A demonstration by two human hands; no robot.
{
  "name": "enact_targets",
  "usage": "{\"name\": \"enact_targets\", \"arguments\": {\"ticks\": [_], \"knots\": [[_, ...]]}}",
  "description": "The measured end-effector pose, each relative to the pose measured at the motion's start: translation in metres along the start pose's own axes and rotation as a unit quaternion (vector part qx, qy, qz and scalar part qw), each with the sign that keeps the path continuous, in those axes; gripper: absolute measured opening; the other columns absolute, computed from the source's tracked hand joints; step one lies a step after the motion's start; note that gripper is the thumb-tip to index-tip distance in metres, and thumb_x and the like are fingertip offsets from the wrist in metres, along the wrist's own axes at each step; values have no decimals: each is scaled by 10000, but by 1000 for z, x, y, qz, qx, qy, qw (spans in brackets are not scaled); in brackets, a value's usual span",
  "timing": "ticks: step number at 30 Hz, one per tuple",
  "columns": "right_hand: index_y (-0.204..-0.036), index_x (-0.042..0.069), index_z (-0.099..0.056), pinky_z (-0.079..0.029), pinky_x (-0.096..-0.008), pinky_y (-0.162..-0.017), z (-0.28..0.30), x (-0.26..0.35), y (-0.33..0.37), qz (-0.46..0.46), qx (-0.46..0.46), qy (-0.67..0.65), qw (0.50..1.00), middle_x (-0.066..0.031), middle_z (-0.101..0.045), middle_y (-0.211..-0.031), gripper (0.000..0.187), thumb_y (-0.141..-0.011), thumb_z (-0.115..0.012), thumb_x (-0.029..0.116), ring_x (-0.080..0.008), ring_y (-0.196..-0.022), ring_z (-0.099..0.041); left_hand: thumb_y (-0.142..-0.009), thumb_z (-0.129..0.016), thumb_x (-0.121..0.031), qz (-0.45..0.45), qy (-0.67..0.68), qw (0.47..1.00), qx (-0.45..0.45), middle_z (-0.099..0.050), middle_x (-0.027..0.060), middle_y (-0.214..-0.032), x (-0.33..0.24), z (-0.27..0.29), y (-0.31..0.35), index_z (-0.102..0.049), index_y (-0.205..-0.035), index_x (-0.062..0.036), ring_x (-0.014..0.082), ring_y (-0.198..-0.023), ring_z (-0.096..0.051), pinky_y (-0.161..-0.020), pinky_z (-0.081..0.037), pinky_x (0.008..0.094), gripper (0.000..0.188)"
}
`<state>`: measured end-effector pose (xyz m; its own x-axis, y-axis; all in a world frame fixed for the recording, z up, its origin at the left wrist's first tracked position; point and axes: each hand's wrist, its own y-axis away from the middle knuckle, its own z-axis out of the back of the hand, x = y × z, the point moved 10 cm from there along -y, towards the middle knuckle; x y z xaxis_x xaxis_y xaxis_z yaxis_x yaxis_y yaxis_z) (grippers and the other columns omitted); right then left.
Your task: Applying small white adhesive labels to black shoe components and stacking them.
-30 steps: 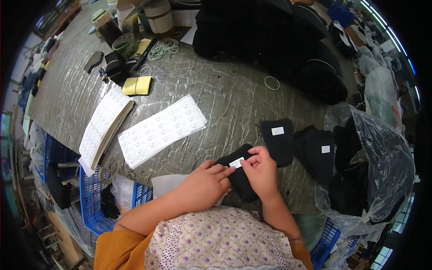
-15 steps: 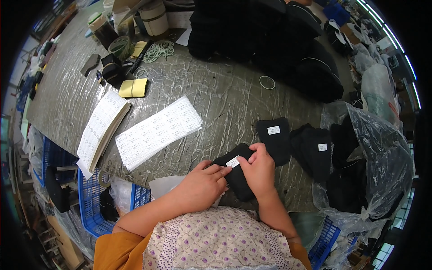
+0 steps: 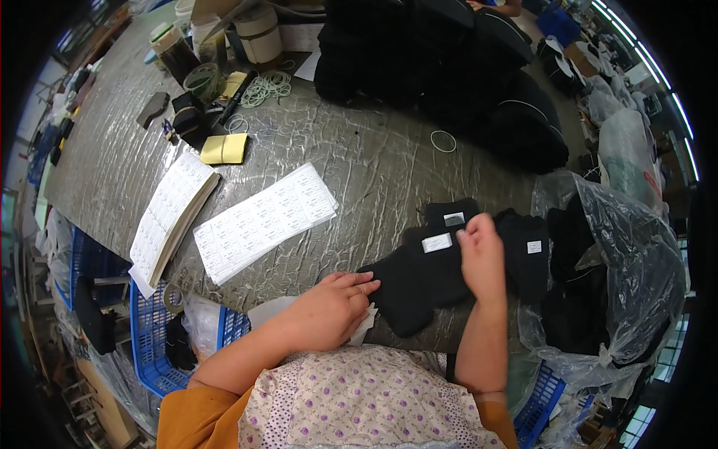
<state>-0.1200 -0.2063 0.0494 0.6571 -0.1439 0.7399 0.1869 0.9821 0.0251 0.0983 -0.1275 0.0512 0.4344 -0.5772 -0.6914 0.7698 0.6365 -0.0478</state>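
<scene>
My right hand (image 3: 482,254) is closed in a pinch at the right side of a black cloth piece (image 3: 434,266) that bears a small white label (image 3: 437,242). That piece lies partly over another black piece with a label (image 3: 454,219) just beyond it. Nearer to me, a further black cloth piece (image 3: 404,313) rests on the table. My left hand (image 3: 325,310) lies fairly flat, its fingertips touching the left edge of the black cloth. Further right lie more overlapping black pieces (image 3: 527,269), the top one labelled. Sheets of white labels (image 3: 265,221) sit to the left.
A thick label stack (image 3: 170,217), a yellow pad (image 3: 224,149), rubber bands (image 3: 265,87) and jars (image 3: 173,51) stand at left. Large black bundles (image 3: 426,60) fill the far side. A clear plastic bag (image 3: 636,254) is at right, a blue basket (image 3: 153,344) below the table's left edge.
My right hand has moved right, and the labelled black piece has shifted right with it, overlapping the neighbouring piece. Another black piece shows near me. My left hand has hardly moved.
</scene>
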Motion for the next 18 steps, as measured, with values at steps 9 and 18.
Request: {"name": "enact_targets", "arguments": {"ticks": [9, 18], "knots": [[-915, 1, -627, -479, -289, -640, -58, 48, 57, 64, 153, -137, 977, -88, -613, -797, 126, -855, -673, 102, -158, -705, -589, -865, -645, -124, 98, 163, 964, -185, -670, 139, -851, 25, 32, 7, -652, -796, 10, 316, -895, -648, -816, -477, 400, 150], [-861, -2, -570, -455, -244, -638, -57, 91, 91, 241, 89, -203, 945, -26, -574, -830, 65, -864, -635, 2, -88, -693, -533, -829, -647, -120, 226, 60, 962, -144, -685, 123, -848, 42, 29, 13, -645, -743, -13, 304, -824, -632, -764, -466, 430, 138]]}}
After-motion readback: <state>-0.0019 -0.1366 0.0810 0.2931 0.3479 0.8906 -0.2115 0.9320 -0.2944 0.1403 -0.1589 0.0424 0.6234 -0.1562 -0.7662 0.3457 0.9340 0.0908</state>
